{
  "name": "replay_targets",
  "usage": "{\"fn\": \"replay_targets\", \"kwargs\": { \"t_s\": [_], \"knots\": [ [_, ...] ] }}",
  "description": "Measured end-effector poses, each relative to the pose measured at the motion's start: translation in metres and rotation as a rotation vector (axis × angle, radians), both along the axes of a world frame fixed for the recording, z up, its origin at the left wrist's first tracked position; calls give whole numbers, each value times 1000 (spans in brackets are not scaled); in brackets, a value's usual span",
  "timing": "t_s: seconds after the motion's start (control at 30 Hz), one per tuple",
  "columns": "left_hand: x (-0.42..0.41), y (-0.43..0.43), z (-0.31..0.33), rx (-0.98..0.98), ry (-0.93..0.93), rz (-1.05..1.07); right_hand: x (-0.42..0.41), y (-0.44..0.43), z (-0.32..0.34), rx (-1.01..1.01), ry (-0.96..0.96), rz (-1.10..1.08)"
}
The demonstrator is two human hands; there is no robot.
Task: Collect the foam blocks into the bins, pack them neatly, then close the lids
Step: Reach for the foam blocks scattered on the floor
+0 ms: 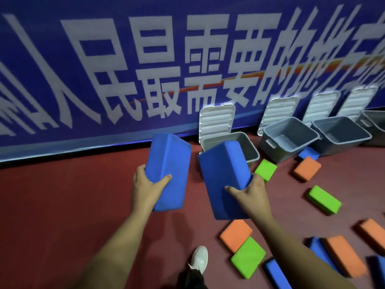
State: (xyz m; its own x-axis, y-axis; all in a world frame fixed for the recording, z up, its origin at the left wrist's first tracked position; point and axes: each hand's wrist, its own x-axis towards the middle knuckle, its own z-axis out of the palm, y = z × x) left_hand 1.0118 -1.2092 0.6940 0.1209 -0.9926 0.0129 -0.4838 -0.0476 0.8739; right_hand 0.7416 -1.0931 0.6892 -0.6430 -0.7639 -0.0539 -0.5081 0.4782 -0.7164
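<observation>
My left hand [146, 185] grips the near end of a blue foam block [168, 163] held upright in the air. My right hand [251, 195] grips a second blue foam block [224, 176], which partly hides the nearest grey bin [251, 147]. That bin stands open by the wall with its white lid [215, 119] leaning back. Loose green blocks [265, 170], orange blocks [307, 168] and blue blocks [308, 153] lie scattered on the red floor to the right.
Further open grey bins [290, 136] [341, 134] with raised white lids line the blue banner wall [125, 69] to the right. My white shoe [200, 258] is at the bottom. More blocks, such as an orange block [235, 234] and a green block [248, 257], lie near my feet.
</observation>
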Motion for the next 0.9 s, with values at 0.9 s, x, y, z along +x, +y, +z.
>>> {"fn": "replay_targets", "kwargs": {
  "t_s": [0.9],
  "knots": [
    [-294, -531, -102, 353, -151, -287, -233, -503, -64, 211, -56, -229]
  ]
}}
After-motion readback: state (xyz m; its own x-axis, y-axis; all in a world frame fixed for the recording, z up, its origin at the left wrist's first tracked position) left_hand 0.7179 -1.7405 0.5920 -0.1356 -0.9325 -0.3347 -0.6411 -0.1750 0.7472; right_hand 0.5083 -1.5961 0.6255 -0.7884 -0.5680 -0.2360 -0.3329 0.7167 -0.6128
